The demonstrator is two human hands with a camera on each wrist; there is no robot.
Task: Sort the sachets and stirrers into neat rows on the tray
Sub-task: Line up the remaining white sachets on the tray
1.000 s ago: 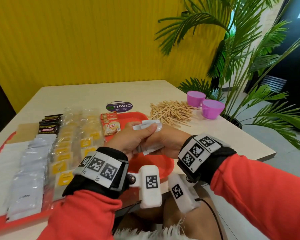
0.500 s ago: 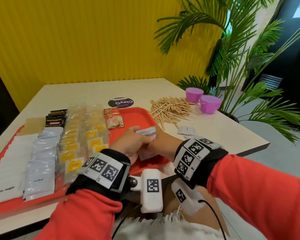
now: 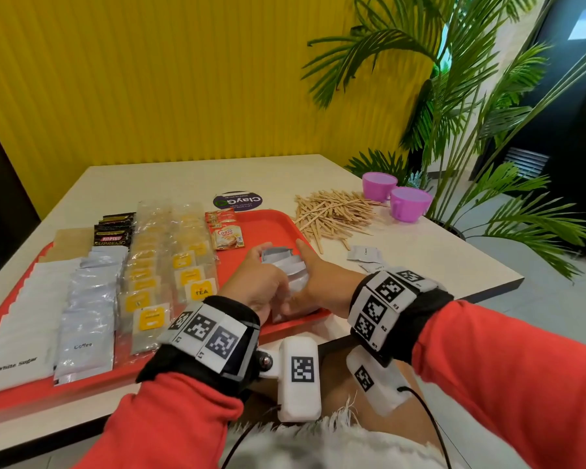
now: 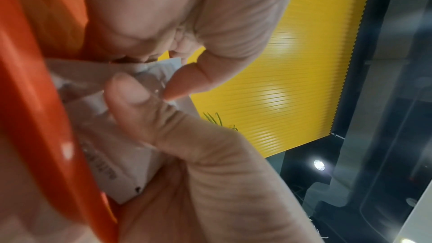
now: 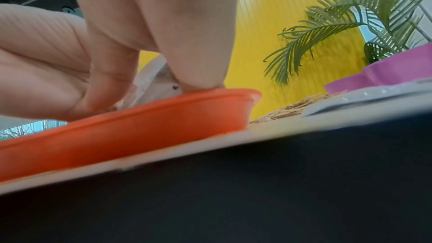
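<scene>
Over the near right corner of the flat red plastic tray [image 3: 271, 228], I've got a fanned stack of small silver-white foil sachets [image 3: 285, 265] between both hands. To do this step well, I think I should lower the stack flat, keep the overlap even, and line it up beside the tea-bag row without knocking it. My left hand [image 3: 257, 282] is curled round the stack, thumb pressing its face and fingertips [image 4: 131, 91] pinching the top edges. My right hand [image 3: 322, 282] cups the other side, fingers [image 5: 198, 62] fairly straight down against the stack, tips resting on the tray rim. Both are grasping, nothing released. Filled rows of white sugar, coffee and tea sit left of the stack on the tray. Right of the tray on the pale desk [image 3: 437, 262], the loose pile of wooden stirrers [image 3: 332, 214] is unsorted, and two stray silver sachets [image 3: 366, 257] lie near it.
</scene>
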